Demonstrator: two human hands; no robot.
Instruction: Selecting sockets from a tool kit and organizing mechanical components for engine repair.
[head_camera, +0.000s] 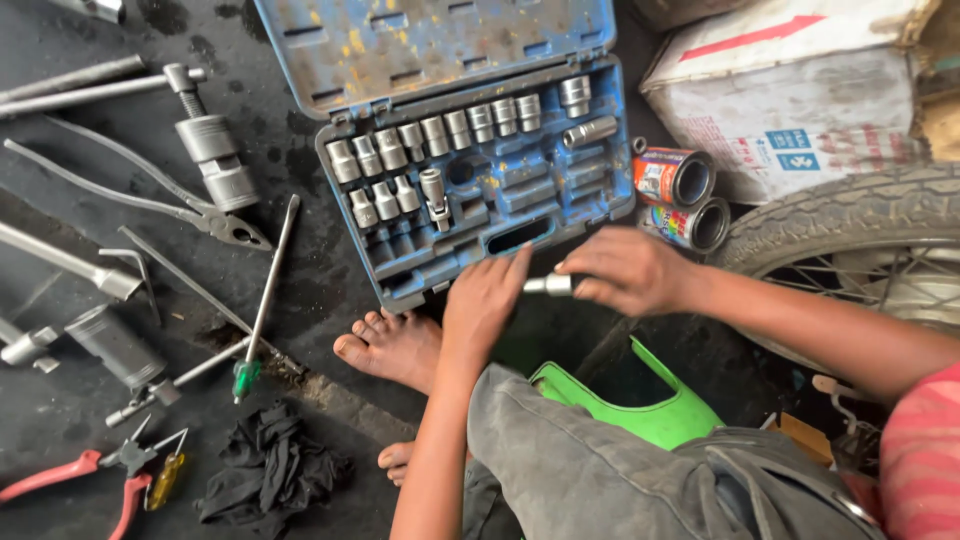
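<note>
A short shiny metal socket piece (549, 285) is gripped at one end by my right hand (628, 270). My left hand (485, 300) rests its fingers against the other end, fingers extended. Both hands hover just in front of an open blue socket case (560, 190) lying on the dark floor. The case holds a row of silver sockets (440, 132) and a shorter second row below it, with some slots bare. My bare foot (392, 345) sits under my left wrist.
Long pliers (150, 190), a puller tool (210, 145), a green-handled screwdriver (262, 300), red-handled pliers (95, 470) and a black rag (265, 470) lie on the left. Two tins (680, 195) and a cardboard box (790, 90) stand right, beside a wheel tyre (850, 215). A green stool (650, 410) is below.
</note>
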